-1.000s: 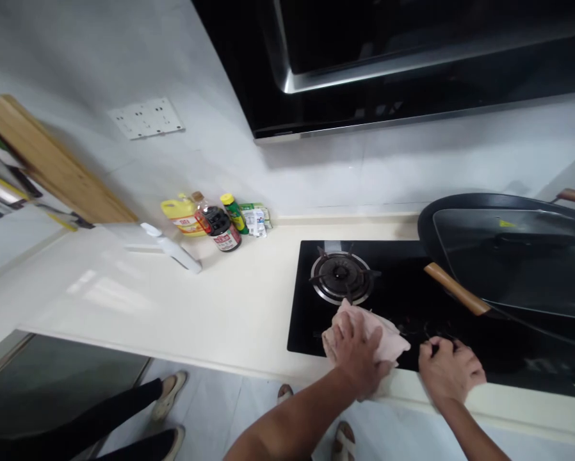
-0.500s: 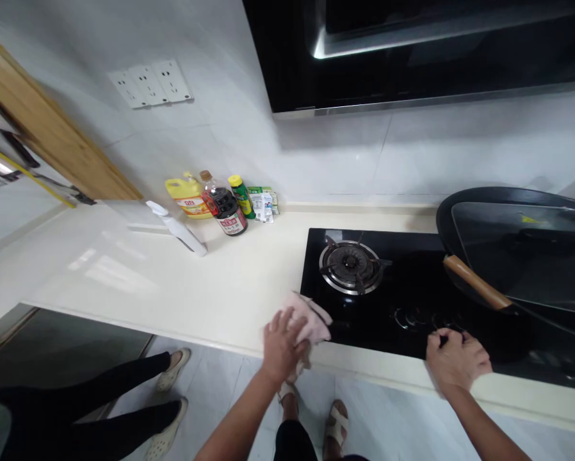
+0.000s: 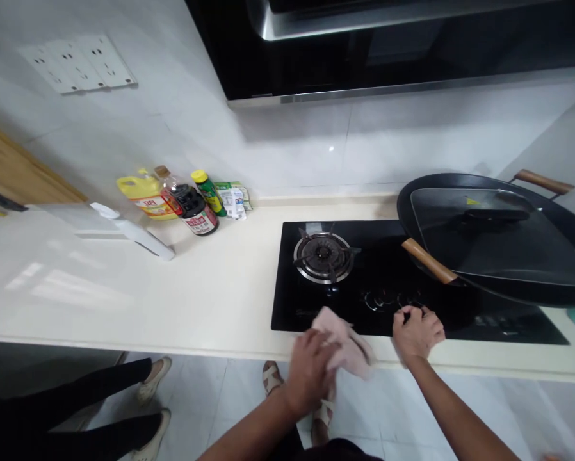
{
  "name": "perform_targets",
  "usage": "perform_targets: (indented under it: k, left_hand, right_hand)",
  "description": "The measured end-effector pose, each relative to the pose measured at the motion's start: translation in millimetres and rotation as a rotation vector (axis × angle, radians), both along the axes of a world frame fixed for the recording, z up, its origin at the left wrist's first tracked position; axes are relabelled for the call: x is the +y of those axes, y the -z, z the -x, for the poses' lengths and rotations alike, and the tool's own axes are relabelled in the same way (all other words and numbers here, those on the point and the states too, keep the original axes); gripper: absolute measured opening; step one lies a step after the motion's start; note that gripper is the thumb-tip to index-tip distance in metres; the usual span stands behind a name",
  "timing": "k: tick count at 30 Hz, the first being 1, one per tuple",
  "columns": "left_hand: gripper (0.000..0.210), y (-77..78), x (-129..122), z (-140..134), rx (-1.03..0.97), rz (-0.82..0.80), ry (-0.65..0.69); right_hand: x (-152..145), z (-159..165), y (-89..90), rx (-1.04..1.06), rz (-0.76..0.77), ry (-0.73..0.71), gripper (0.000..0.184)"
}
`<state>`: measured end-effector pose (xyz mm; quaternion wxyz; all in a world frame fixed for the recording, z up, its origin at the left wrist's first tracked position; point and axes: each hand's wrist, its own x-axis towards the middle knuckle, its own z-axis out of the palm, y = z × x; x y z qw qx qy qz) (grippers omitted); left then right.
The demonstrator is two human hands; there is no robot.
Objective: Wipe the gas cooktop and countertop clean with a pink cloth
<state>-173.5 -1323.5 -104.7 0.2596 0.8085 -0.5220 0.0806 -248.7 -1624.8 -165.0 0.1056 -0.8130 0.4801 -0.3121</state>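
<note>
My left hand (image 3: pixel 312 365), slightly blurred, is closed on a pink cloth (image 3: pixel 348 346). The cloth lies over the front edge of the black gas hob (image 3: pixel 307 307) and the pale counter strip before it. My right hand (image 3: pixel 418 333) rests at the hob's front edge, close to the control knobs (image 3: pixel 378 299). Its fingers are curled, and whatever they may hold is hidden. Behind my hands is the left burner (image 3: pixel 323 253), with nothing on its grate. A large black wok (image 3: pixel 412 211) with a glass lid (image 3: pixel 499 250) covers the hob's right side.
On the counter (image 3: pixel 210 282) stand a yellow detergent jug (image 3: pixel 148 198), a dark sauce bottle (image 3: pixel 194 208), a green yellow-capped container (image 3: pixel 209 192) and packets (image 3: pixel 234 200). A white spray bottle (image 3: pixel 138 234) is nearby. The range hood (image 3: pixel 364 57) hangs above. Another person's legs (image 3: pixel 90 390) show at lower left.
My left hand and the cloth have moved right along the hob's front edge, nearer my right hand. The view has swung right, showing more of the wok. My right hand stays at the edge.
</note>
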Motion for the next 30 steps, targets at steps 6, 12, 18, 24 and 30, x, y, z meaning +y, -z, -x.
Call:
perform_targets:
  k: [6, 12, 18, 24, 30]
  left_hand:
    - [0.052, 13.3, -82, 43, -0.215, -0.210, 0.308]
    - [0.046, 17.7, -48, 27, -0.280, -0.265, 0.185]
    - [0.054, 23.2, 57, -23, -0.236, -0.347, 0.068]
    - [0.061, 16.4, 177, -84, -0.008, -0.495, -0.301]
    - [0.043, -13.2, 239, -138, 0.032, -0.450, -0.826]
  right_hand:
    - [-4, 5, 2.6, 0.017, -0.031, -0.015, 0.031]
    - [-9, 10, 8.9, 0.059, -0.074, -0.004, 0.033]
    - [-17, 13, 15.1, 0.086, -0.121, 0.017, 0.036]
    - [-18, 13, 13.3, 0.077, -0.159, 0.044, 0.044]
    - [-21, 13, 11.7, 0.085, -0.192, 0.042, 0.054]
